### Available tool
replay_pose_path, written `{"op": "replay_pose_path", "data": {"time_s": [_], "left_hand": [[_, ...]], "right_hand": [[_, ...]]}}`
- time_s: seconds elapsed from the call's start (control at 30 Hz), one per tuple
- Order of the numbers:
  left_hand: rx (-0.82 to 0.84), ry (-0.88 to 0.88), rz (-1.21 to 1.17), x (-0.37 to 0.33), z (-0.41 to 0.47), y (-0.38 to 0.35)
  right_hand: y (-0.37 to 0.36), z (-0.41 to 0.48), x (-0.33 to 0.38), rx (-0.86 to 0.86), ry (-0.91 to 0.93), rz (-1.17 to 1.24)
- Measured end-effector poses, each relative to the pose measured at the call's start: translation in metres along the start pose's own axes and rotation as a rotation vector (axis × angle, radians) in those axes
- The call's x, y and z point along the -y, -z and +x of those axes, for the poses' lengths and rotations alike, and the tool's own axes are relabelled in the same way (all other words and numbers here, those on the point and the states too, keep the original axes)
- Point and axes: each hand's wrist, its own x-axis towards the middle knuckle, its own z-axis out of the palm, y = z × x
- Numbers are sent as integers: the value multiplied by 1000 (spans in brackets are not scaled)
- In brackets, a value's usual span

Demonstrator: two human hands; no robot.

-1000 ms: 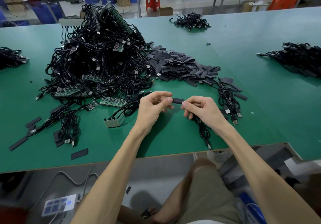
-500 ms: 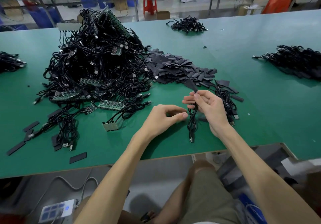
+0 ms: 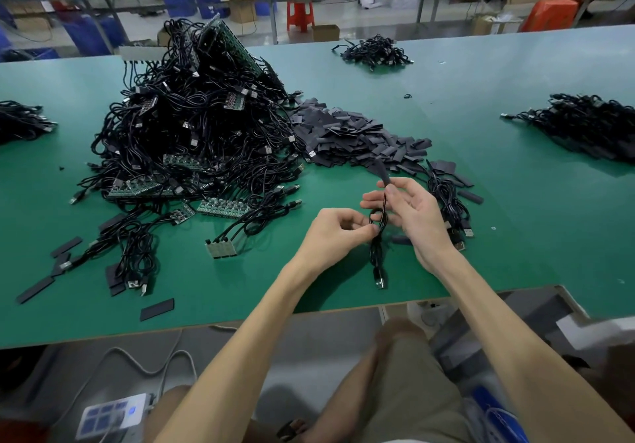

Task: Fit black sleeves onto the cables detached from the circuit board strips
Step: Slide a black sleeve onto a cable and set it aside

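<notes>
Right hand [image 3: 412, 215]: fingers loosely curled, thumb and forefinger pinching the upper part of a folded black cable [image 3: 377, 257]. Palm turned inward, toward the left hand.

Left hand [image 3: 335, 234]: fingertips pressed together, pinching the same cable bundle at mid-length, just below the right hand's grip. The two hands nearly touch.

Sleeve [image 3: 382, 171]: black, flat, sticks up out of the right-hand fingers at the far end of the cable. Looks already slipped on; can't tell how far down it sits.

Cable long axis: runs away from the body. The sleeve end is far and up; the plug [image 3: 379, 282] is at the near end, hanging low over the table [image 3: 481, 264] near its front edge.

Key relation: the cable lies between the hands, the left hand on its left side, the right hand on its right and higher. The right hand is nearer the sleeve; the left only steadies the bundle.

Judgement: fitting on this cable is about done. Next is likely seating the sleeve or putting the cable aside.

- A small bunch of loose cables [image 3: 446, 202] lies just beside the right hand, on its right.
- Sleeve pile [image 3: 354, 133] sits beyond the hands.
- A big heap of cables and green boards [image 3: 192, 123] is to the far left.
- One short board strip [image 3: 221, 250] with cables attached lies left of the left hand, well apart.
</notes>
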Motion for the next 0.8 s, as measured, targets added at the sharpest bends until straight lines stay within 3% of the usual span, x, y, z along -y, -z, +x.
{"op": "replay_pose_path", "data": {"time_s": [0.2, 0.4, 0.57, 0.8], "left_hand": [[31, -45, -141, -36, 7, 17], [-35, -93, -168, -85, 40, 6], [59, -70, -86, -91, 59, -31], [-157, -149, -18, -47, 56, -22]], "right_hand": [[-4, 2, -1, -64, -21, -216], [-14, -2, 0, 89, -18, -380], [-11, -2, -1, 124, -19, -687], [-11, -2, 1, 123, -27, -681]]}}
